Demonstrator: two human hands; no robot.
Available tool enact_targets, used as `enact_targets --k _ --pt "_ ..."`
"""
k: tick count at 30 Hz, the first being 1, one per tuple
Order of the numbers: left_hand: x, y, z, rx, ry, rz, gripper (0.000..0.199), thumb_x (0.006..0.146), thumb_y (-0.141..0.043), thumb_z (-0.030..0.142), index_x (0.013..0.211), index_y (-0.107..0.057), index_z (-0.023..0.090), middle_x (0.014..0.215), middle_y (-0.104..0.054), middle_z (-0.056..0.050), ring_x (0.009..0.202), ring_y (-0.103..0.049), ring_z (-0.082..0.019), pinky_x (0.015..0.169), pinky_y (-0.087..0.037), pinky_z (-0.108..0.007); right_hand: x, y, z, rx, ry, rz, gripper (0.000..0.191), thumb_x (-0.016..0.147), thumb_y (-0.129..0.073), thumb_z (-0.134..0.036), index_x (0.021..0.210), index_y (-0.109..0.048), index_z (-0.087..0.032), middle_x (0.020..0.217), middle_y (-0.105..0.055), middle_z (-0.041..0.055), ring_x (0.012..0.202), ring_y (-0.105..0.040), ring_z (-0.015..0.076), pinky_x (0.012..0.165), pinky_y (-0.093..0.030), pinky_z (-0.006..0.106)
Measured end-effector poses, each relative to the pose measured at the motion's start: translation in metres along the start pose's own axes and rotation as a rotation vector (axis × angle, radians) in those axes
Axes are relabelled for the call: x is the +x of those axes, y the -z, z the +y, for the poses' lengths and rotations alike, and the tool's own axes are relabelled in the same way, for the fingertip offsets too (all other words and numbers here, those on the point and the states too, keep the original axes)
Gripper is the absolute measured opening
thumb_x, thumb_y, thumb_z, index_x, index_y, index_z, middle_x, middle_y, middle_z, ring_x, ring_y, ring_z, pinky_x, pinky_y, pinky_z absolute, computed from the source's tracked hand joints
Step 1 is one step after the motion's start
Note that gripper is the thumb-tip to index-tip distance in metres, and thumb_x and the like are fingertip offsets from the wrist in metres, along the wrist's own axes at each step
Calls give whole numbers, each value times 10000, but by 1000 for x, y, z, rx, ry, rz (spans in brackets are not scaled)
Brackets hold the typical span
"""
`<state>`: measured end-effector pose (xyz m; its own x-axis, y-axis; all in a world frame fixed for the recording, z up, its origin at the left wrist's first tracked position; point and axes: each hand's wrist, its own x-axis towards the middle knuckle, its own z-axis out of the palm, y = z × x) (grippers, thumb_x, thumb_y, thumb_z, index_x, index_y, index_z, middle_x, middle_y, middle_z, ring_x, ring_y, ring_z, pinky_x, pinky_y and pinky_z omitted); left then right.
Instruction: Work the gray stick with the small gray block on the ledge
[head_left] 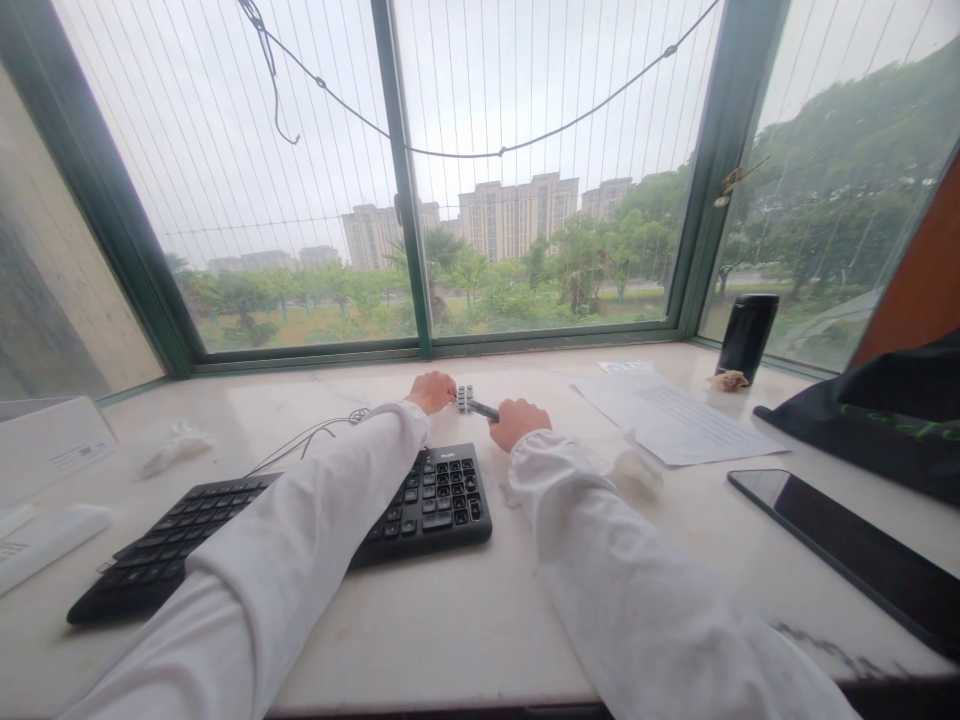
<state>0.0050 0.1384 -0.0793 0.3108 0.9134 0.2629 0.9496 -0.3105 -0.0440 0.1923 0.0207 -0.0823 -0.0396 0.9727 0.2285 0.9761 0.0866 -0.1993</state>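
Left hand (431, 392): fingers curled just beside the small gray pieces (463, 395); whether they grip any, I cannot tell.
Right hand (519, 424): fingers closed around a dark rod-like tool (484, 411).
Small gray pieces: between both hands' fingers, by the tool's far end.
Keyboard (442, 500): nearer the wearer than the left fingers, on the table (450, 640).
Paper sheet (667, 415): right of the right fingers.
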Motion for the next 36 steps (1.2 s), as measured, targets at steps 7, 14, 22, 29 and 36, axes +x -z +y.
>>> enact_targets --k 7,14,22,29,36 --pt "-1 3 3 2 -8 4 219 787 -563 290 893 -755 299 914 -714 -40 859 -620 -201 783 -440 -284 0 1 0 0 -5 -13 306 806 -505 -372 959 -678 -172 915 -674 142 854 -651 268 695 -477 352" --pt "-1 4 5 7 -9 5 216 802 -559 305 906 -748 280 943 -715 -42 884 -620 -196 801 -439 -281 0 0 -1 1 1 -12 307 815 -503 -374 966 -680 -173 914 -678 141 876 -651 264 714 -475 342" --pt "2 2 5 33 6 -18 202 785 -587 328 897 -744 270 952 -705 -66 904 -621 -209 810 -437 -291 -2 2 -2 4 -6 -17 314 819 -511 -375 985 -680 -170 937 -675 147 907 -647 269 735 -473 347" --pt "-1 5 9 39 0 -19 188 788 -570 291 832 -746 242 889 -705 -77 869 -623 -208 788 -430 -294 -2 2 -2 16 6 -20 322 823 -499 -368 994 -682 -164 941 -676 157 910 -645 262 730 -471 338" --pt "-4 14 10 31 11 -10 198 801 -563 292 785 -744 214 837 -706 -83 845 -627 -203 772 -428 -281 -3 3 -2 1 7 4 313 813 -504 -369 974 -683 -169 927 -677 143 888 -651 275 717 -477 354"
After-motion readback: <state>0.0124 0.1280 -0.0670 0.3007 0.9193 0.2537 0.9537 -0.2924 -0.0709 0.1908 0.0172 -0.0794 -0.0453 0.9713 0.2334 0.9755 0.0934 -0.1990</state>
